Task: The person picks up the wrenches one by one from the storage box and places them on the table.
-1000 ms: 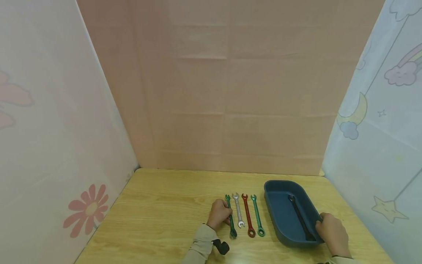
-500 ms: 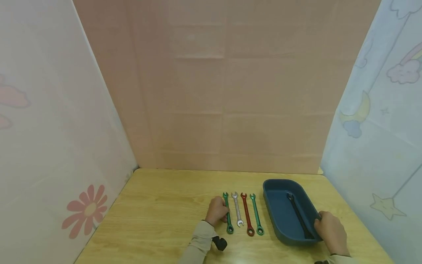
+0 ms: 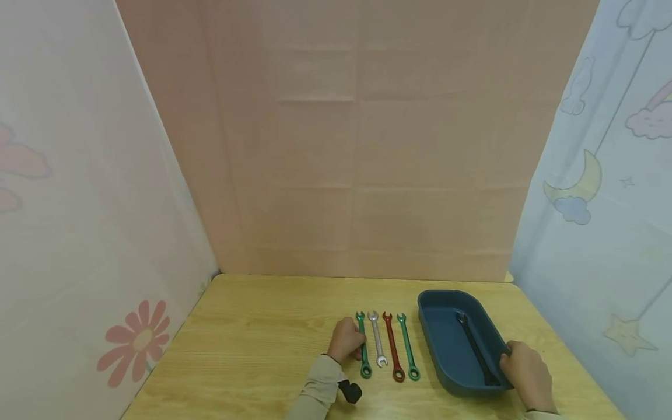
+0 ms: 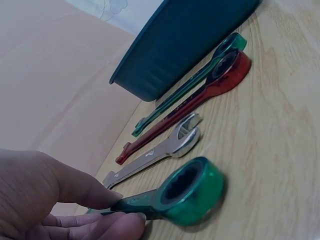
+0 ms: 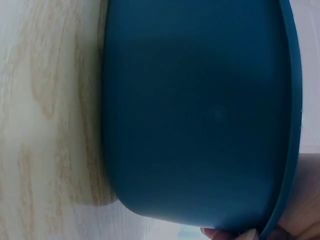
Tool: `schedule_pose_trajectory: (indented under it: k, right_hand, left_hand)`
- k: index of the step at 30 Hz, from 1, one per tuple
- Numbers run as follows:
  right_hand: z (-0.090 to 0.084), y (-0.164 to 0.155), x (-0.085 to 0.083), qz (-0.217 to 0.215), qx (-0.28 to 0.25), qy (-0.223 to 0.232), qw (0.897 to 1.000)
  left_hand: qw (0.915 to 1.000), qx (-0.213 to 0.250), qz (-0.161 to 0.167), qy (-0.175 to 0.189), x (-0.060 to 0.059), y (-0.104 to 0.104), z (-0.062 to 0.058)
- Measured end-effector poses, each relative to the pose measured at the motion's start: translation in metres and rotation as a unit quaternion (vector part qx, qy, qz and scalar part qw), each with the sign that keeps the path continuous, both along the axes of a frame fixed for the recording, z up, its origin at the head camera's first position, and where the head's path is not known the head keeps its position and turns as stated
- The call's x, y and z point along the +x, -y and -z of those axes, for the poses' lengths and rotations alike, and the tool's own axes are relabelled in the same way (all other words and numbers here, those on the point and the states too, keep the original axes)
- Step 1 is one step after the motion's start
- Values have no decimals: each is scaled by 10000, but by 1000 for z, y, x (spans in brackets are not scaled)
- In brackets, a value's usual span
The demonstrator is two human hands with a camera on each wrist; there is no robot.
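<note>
While my left hand (image 3: 345, 340) pinches the shaft of the dark green wrench (image 3: 363, 344) between thumb and fingertips (image 4: 100, 227), the tool lies flat on the table (image 3: 252, 350), its ring end (image 4: 190, 190) toward me and the open end pointing away. To the right of that hand lie three more in a row, side by side and nearly parallel: a silver wrench (image 3: 377, 338) just beside mine, then a red wrench (image 3: 392, 346), then a lighter green wrench (image 3: 406, 345). My right hand (image 3: 527, 367) curls over the near right rim of the blue tray (image 3: 441, 350), fingertips (image 5: 227, 234) showing under the lip, so that hand is clamped on the tray. Inside it, left of my right hand, lies a black wrench (image 3: 475, 350).

What I judge could go wrong: my pinch is shallow and sits on the thin shaft, so the heavier ring end may droop and swing as it leaves the wood, and the wrench could slip out. The silver one lies so close (almost shaft to shaft) that a sideways drag would knock it out of line and into the red one. If my right hand pulls on the rim, the tray may tip or slide, and the black wrench would shift.

I can read no brand, label or size mark on any wrench or on the tray; the wrist views are too blurred for stamped lettering.
</note>
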State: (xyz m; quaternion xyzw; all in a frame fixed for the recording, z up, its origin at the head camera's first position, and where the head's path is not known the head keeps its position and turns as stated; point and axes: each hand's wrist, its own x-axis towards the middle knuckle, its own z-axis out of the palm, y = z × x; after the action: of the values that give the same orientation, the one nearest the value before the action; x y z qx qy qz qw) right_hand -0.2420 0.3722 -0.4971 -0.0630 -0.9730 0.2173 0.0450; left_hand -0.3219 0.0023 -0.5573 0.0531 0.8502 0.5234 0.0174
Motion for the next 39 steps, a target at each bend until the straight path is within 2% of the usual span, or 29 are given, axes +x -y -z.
schedule_pose_trajectory:
  k: [8,17,25,39]
  right_hand:
    - [0,1,-1,-24,-7,3,10000]
    - [1,0,-2,25,15,49,10000]
    - [4,0,0,27,-54,10,10000]
    - [2,-1,-3,133,55,206,9997]
  left_hand:
    - [10000,-18,-29,-43,0,0,-2]
    - [9998,-139,-108,8,-1,-2,3]
    - [9997,-107,-222,69,4,-3,2]
    - [9999,-91,-71,2,6,0,-3]
